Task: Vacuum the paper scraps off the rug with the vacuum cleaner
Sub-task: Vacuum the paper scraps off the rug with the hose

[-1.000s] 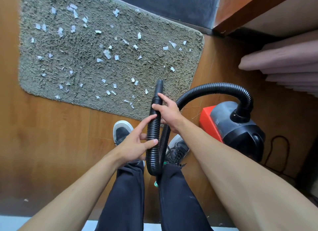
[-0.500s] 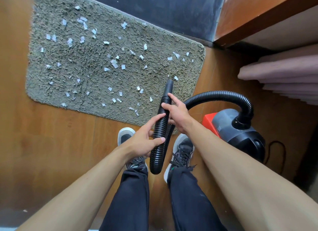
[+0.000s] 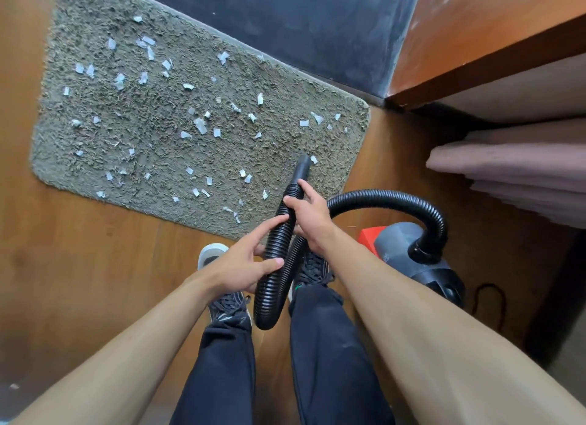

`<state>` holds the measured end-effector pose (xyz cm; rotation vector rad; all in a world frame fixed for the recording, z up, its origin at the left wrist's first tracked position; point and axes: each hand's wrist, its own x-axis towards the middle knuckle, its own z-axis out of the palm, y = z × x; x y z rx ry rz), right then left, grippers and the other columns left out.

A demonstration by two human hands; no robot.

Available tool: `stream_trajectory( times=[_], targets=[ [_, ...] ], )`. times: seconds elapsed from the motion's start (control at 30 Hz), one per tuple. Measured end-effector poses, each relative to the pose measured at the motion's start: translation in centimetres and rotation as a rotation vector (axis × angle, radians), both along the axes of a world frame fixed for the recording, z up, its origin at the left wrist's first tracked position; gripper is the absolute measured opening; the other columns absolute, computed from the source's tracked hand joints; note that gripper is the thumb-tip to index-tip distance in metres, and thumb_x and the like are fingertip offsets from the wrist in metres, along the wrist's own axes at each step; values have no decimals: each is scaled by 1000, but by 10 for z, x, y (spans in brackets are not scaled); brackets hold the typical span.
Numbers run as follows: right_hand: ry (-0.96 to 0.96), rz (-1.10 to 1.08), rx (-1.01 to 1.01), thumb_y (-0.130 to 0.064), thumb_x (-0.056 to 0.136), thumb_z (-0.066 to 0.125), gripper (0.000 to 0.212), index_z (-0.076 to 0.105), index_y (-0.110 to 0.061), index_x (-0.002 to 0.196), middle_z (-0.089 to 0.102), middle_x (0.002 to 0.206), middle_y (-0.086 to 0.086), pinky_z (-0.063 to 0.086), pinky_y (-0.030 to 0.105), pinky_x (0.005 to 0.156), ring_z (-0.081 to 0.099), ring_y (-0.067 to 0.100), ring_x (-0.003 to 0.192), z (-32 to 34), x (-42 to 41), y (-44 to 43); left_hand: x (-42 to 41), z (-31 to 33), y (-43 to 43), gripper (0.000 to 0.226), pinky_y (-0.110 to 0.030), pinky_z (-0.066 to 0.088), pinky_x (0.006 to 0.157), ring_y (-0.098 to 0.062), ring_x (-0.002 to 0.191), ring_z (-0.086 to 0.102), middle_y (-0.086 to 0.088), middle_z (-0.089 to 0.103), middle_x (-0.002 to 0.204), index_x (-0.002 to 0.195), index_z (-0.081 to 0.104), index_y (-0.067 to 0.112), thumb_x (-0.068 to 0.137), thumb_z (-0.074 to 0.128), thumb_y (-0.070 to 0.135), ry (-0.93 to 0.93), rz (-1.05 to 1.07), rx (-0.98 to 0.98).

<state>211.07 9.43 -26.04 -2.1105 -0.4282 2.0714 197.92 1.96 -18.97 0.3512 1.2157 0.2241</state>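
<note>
A grey shaggy rug [image 3: 133,133] lies on the wooden floor, strewn with several white paper scraps [image 3: 200,126]. The black ribbed vacuum hose [image 3: 276,266] loops down between my legs. Its smooth nozzle tip [image 3: 302,168] hovers over the rug's near right corner, next to one scrap. My right hand [image 3: 309,217] grips the hose just behind the nozzle. My left hand [image 3: 245,266] holds the hose lower down, fingers wrapped loosely round it. The hose arcs right into the red and grey vacuum cleaner [image 3: 409,253] on the floor.
My two shoes [image 3: 222,285] stand just short of the rug's near edge. A dark wall panel [image 3: 285,22] runs behind the rug. At right are a wooden bed frame [image 3: 475,38], folded pink bedding [image 3: 513,174] and a black cord [image 3: 488,298] by the vacuum.
The view has shifted so the rug sits lower and closer. Both hands keep their hold on the hose; the nozzle now reaches over the rug's near right corner.
</note>
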Motion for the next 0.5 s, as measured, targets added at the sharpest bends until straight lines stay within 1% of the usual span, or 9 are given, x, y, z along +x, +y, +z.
stream_trajectory(
  times=[0.07,0.13,0.2,0.27,0.37,0.43,0.5],
  targets=[
    [-12,-15,-7,-8,94,58,59,40,-29,146,63,114,0,53,30,62,63,17,89,1,11,-1,7,-1,2,69,-62,57,76,-27,83,72,-2,69,99,139,39,56,99,54,3,-11,-16,-14],
    [-12,-19,-13,-9,94,57,58,40,-30,145,64,106,-2,53,29,62,62,16,84,2,21,-1,13,-1,4,70,-69,53,78,-37,89,71,-6,68,105,137,39,59,99,54,3,-15,-40,-20],
    [-3,-20,-18,-9,94,58,59,40,-30,146,65,104,-1,52,31,65,61,16,82,0,28,-1,19,0,6,70,-68,52,77,-37,88,69,-14,66,113,135,39,62,99,54,3,-17,-54,-22],
    [6,-12,-20,-9,94,58,60,40,-30,147,65,108,1,52,31,65,61,16,82,-1,31,0,23,1,8,70,-64,54,74,-33,84,68,-15,65,113,136,39,61,99,53,3,-15,-47,-27],
    [28,-5,-20,-9,94,58,60,39,-30,147,64,118,4,55,29,63,64,18,86,-1,31,2,23,-1,8,69,-61,56,72,-33,84,71,-8,66,106,136,39,60,99,54,3,-7,-33,-33],
    [45,6,-11,-8,94,58,60,39,-32,147,64,119,7,57,33,68,64,19,90,-1,29,3,21,-2,7,69,-62,58,73,-32,87,73,0,69,101,135,40,61,99,55,4,-1,-22,-27],
    [57,32,11,-8,94,58,60,39,-32,146,63,117,8,57,38,74,63,20,93,-2,24,5,18,-2,7,69,-61,58,74,-27,81,72,5,70,93,134,41,61,98,55,4,9,-9,-10]
  ],
)
